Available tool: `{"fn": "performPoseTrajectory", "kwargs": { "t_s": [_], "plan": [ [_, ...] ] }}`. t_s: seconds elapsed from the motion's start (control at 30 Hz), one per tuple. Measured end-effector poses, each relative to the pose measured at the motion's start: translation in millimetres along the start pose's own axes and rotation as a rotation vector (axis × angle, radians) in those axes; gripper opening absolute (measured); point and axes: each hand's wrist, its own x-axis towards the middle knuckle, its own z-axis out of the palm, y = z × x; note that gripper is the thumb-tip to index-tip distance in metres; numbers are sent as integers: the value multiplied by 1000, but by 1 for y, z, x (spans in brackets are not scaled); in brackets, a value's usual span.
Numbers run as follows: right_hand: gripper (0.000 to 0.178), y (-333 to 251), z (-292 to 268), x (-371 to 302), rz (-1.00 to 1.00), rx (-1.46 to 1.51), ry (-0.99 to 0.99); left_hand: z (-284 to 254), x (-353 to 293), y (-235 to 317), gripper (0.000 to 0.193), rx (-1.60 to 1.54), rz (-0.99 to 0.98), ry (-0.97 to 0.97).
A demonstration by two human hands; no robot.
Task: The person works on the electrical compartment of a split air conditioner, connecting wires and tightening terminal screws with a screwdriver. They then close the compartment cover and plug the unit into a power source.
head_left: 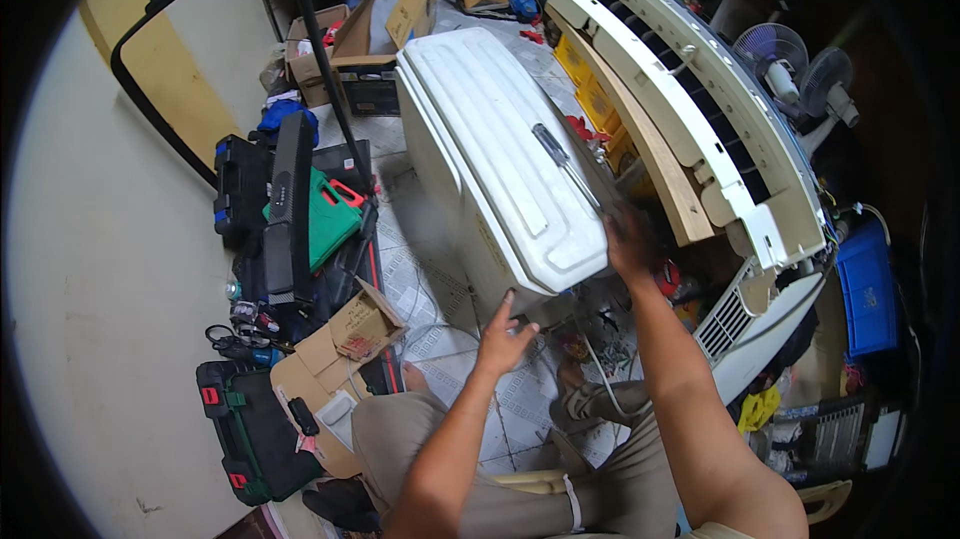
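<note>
A large white boxy unit [490,129] with a ribbed lid-like top stands before me on the tiled floor. It looks like an air conditioner's outdoor unit. On its top lies a screwdriver [556,151], with its shaft toward the near right corner. My left hand [506,341] is at the lower edge of the unit's near end, fingers spread and holding nothing. One fingertip seems to touch that edge. My right hand [628,245] is at the near right corner, dark and smeared, so its grip does not show. Loose wires or a cable hang below the near end.
To the right, a long cream plastic housing [690,129] rests by a wooden plank [640,139]. Two fans [775,54] stand behind it. Left are a green case [325,219], an open cardboard box [350,334], and a dark toolbox [255,429]. A black handle frame [130,79] rises there.
</note>
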Motion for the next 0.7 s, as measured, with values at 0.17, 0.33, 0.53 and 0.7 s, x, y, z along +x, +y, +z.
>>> {"fn": "performPoseTrajectory", "kwargs": {
  "t_s": [0.17,0.33,0.53,0.7],
  "plan": [
    [46,-11,-12,-3,85,20,-41,-1,-7,-32,62,153,-62,-75],
    [25,-54,-42,-115,477,354,41,-12,-25,-52,55,381,-134,-106],
    [50,-87,14,-272,1540,747,-716,-10,-25,-59,54,484,-168,-136],
    [81,-45,70,-276,1689,717,-603,-2,-30,-61,53,452,-204,-200]
  ]
}}
